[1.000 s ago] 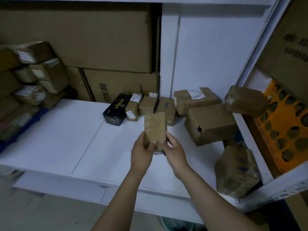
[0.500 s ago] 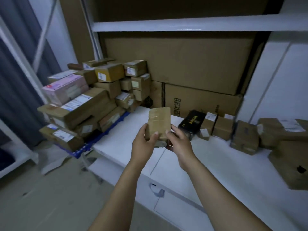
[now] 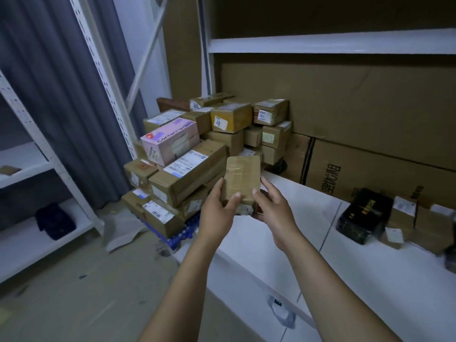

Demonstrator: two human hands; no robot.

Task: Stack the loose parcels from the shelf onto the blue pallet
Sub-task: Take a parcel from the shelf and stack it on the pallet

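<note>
Now both hands (image 3: 243, 206) grip flat rounded tape-wrapped cardboard parcel (image 3: 243, 177).

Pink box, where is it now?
Head view, left of centre: pink box stacked on the blue pallet, left of the yellow box.

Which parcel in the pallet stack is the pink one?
The pink box printed "Contact lenses", on the left near the top of the pile; all the others there are brown or yellowish cardboard.

one taped parcel (image 3: 243, 176), one pink box (image 3: 170, 141) at ten o'clock, one black box (image 3: 364, 218) at three o'clock, one blue pallet (image 3: 177, 236)
</note>
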